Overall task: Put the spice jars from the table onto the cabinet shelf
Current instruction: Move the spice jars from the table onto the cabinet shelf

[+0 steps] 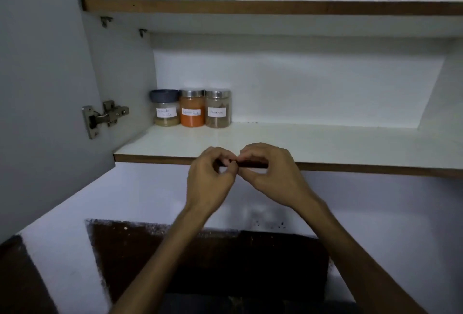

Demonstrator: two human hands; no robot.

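Observation:
Three labelled spice jars stand side by side at the back left of the lower cabinet shelf [325,143]: a jar with a dark grey lid and pale powder [165,108], a steel-lidded jar of orange powder [192,108], and a steel-lidded jar of brown spice [218,109]. My left hand [210,178] and my right hand [273,176] meet in front of the shelf's brown front edge. Their fingers are curled and the fingertips touch each other. A dark strip between the fingers lines up with the shelf edge. I see no jar in either hand.
The cabinet door [42,88] stands open on the left, with a metal hinge [105,115]. An upper shelf [275,7] runs above. White shelf surface stretches to the right of the jars. Below are a white wall and a dark brown surface [200,258].

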